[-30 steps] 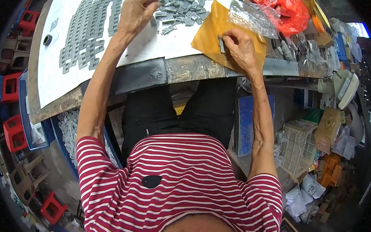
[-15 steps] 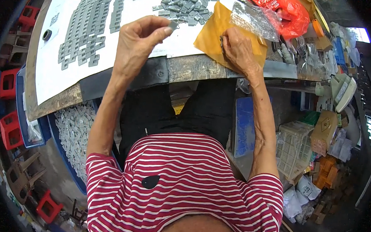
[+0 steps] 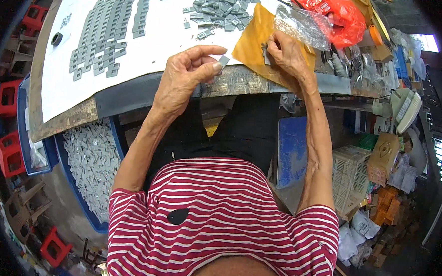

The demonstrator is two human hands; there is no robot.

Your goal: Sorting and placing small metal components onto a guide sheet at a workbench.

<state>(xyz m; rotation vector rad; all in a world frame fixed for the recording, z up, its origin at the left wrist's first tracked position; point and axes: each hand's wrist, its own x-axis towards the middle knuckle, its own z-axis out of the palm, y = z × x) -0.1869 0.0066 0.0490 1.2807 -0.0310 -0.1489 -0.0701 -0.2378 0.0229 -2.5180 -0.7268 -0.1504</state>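
Note:
Between the thumb and fingers of my left hand [image 3: 184,78] is a small flat grey plastic piece [image 3: 224,61], held over the table's front edge. My right hand [image 3: 289,55] is closed above a yellow-orange sheet [image 3: 251,42]; what its fingers grip is mostly hidden. A greyish bit shows just beside those fingertips, too small to name. Beyond the left hand, a loose heap of similar grey pieces [image 3: 222,10] lies on white paper [image 3: 171,40]. Further left, more grey pieces [image 3: 107,27] are laid out in neat rows.
A red plastic bag [image 3: 344,19] and clear bubble wrap [image 3: 302,27] lie at the table's back right. A dark ring [image 3: 57,39] sits on the paper's left side. Below the table's left edge stands a blue bin [image 3: 87,166] full of grey pieces. Red stools [image 3: 11,153] stand further left.
My left hand has moved right and nearer to me, bringing the grey piece toward the yellow-orange sheet. The right hand stays over the sheet, shifted only slightly.

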